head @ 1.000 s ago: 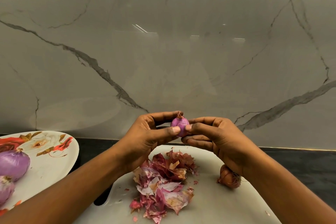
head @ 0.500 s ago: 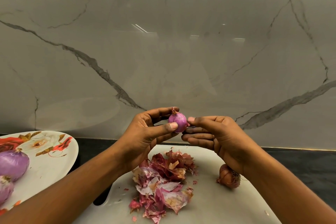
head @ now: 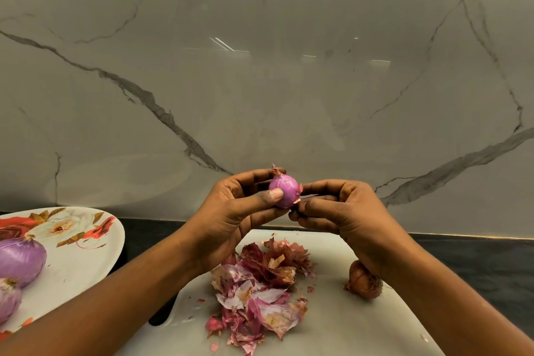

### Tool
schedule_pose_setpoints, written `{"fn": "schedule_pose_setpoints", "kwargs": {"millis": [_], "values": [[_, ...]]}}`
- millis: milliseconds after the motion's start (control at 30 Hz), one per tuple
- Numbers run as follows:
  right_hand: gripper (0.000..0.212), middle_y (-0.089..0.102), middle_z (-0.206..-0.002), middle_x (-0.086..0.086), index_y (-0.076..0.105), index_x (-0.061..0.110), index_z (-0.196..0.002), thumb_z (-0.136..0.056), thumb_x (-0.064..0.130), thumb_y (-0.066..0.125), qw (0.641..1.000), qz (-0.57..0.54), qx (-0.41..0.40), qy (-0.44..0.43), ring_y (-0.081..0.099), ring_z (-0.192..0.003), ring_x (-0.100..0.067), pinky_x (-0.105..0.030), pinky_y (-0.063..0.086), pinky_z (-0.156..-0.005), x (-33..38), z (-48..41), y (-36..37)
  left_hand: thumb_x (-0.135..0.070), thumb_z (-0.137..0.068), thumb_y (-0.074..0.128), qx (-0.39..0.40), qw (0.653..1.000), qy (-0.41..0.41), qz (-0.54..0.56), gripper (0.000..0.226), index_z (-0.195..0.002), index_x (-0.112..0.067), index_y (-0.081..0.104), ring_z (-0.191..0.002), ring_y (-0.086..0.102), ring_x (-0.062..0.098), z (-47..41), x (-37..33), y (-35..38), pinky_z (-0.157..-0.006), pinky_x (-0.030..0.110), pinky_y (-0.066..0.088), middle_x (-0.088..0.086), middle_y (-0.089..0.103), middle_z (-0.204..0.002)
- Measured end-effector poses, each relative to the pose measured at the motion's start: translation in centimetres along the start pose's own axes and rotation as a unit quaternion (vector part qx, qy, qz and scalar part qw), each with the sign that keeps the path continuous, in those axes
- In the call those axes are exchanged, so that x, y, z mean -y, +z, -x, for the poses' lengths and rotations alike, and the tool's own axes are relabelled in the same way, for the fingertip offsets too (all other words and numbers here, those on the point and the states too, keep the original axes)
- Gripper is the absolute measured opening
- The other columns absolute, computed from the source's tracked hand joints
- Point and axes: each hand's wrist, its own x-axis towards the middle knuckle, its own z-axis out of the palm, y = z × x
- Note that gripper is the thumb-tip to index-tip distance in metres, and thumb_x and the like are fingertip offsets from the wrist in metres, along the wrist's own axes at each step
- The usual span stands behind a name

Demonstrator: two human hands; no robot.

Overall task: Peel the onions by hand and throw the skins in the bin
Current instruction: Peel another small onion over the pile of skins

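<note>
Small red onion (head: 284,192), gripped above the cutting board (head: 361,326) by the left hand (head: 231,220), has turned a little since a moment ago. The right hand (head: 346,217) now pinches a skin flap (head: 297,201) at its lower side. Peeling looks nearly finished; the skin pile (head: 260,289) waits for the bin.

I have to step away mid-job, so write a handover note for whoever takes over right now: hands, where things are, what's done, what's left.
Left hand: grips the small red onion, nearly bare.
Right hand: pinches a skin flap at the onion's side.
Done: two peeled onions lie on the floral plate, far left.
On the white cutting board: the skin pile and one unpeeled onion, partly behind the right wrist.
Left: finish this onion, peel the last one, bin all the skins. No bin is in view.
</note>
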Motion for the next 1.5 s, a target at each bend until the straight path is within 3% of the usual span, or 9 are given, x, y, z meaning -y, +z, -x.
{"fn": "schedule_pose_setpoints", "kwargs": {"millis": [100, 233, 467, 767, 967, 1200, 1333, 1500], "values": [[0.022, 0.078, -0.099, -0.026, 0.073, -0.002, -0.113, -0.091, -0.004, 0.069, 0.999, -0.030, 0.018, 0.024, 0.079, -0.092, -0.037, -0.033, 0.067, -0.077, 0.37, 0.11, -0.08, -0.003, -0.077, 0.076, -0.007, 1.000, 0.004, -0.008, 0.051, -0.128, -0.005, 0.070, -0.115, 0.073, 0.034, -0.03, 0.07, -0.12, -0.089, 0.034, 0.064, 0.015, 0.073, -0.128], [0.041, 0.079, -0.098, -0.025, 0.074, 0.000, -0.112, -0.075, 0.014, 0.082, 0.999, -0.017, 0.023, 0.034, 0.080, -0.091, -0.036, -0.034, 0.067, -0.077, 0.50, 0.14, -0.07, 0.000, -0.076, 0.078, -0.014, 0.999, 0.011, -0.029, 0.051, -0.126, -0.007, 0.071, -0.116, 0.073, 0.032, -0.05, 0.28, -0.18, -0.091, 0.035, 0.063, 0.010, 0.073, -0.130], [0.032, 0.079, -0.099, -0.025, 0.073, -0.004, -0.112, -0.081, -0.004, 0.080, 0.999, -0.022, 0.000, 0.027, 0.080, -0.091, -0.035, -0.028, 0.066, -0.072, 0.14, -0.08, -0.48, 0.002, -0.075, 0.078, -0.024, 0.999, 0.015, -0.026, 0.052, -0.126, -0.005, 0.070, -0.115, 0.073, 0.033, -0.06, 0.26, -0.26, -0.089, 0.034, 0.063, 0.010, 0.072, -0.130], [0.019, 0.079, -0.094, -0.022, 0.076, -0.001, -0.105, -0.086, -0.004, 0.078, 0.999, 0.024, -0.011, 0.041, 0.080, -0.084, -0.032, -0.032, 0.067, -0.074, 0.04, -0.15, -0.53, -0.010, -0.088, 0.069, -0.012, 0.999, -0.005, 0.031, 0.046, -0.133, -0.008, 0.064, -0.113, 0.073, 0.041, -0.27, 0.27, -0.10, -0.092, 0.038, 0.063, 0.018, 0.073, -0.128], [0.010, 0.080, -0.094, -0.021, 0.080, 0.002, -0.098, -0.092, 0.001, 0.073, 0.999, 0.038, -0.008, 0.034, 0.080, -0.088, -0.031, -0.032, 0.067, -0.075, 0.11, -0.09, -0.61, -0.017, -0.089, 0.069, -0.019, 0.999, -0.016, 0.025, 0.048, -0.135, -0.005, 0.064, -0.113, 0.073, 0.037, -0.42, 0.28, -0.14, -0.092, 0.035, 0.063, 0.022, 0.072, -0.127], [0.028, 0.080, -0.099, -0.020, 0.078, 0.004, -0.111, -0.084, 0.011, 0.081, 0.999, 0.031, 0.019, 0.011, 0.079, -0.091, -0.033, -0.035, 0.066, -0.081, 0.25, 0.06, -0.42, -0.021, -0.087, 0.072, -0.024, 0.999, -0.007, -0.022, 0.046, -0.131, -0.008, 0.067, -0.110, 0.075, 0.035, -0.27, 0.32, -0.14, -0.085, 0.033, 0.065, 0.016, 0.076, -0.122], [0.043, 0.080, -0.097, -0.020, 0.074, 0.006, -0.115, -0.076, 0.020, 0.083, 0.999, 0.024, 0.030, 0.026, 0.079, -0.086, -0.032, -0.033, 0.067, -0.075, 0.29, 0.25, 0.01, -0.025, -0.087, 0.074, -0.028, 0.996, -0.009, -0.079, 0.046, -0.130, -0.009, 0.068, -0.107, 0.076, 0.031, -0.16, 0.57, -0.22, -0.083, 0.031, 0.064, 0.014, 0.076, -0.121], [0.040, 0.080, -0.097, -0.019, 0.074, 0.005, -0.115, -0.078, 0.021, 0.081, 0.999, 0.021, 0.040, 0.021, 0.080, -0.088, -0.032, -0.032, 0.067, -0.077, 0.27, 0.23, 0.31, -0.028, -0.084, 0.075, -0.027, 0.995, -0.005, -0.098, 0.046, -0.126, -0.009, 0.071, -0.101, 0.076, 0.029, -0.09, 0.36, -0.30, -0.082, 0.030, 0.064, 0.014, 0.077, -0.116]]}}
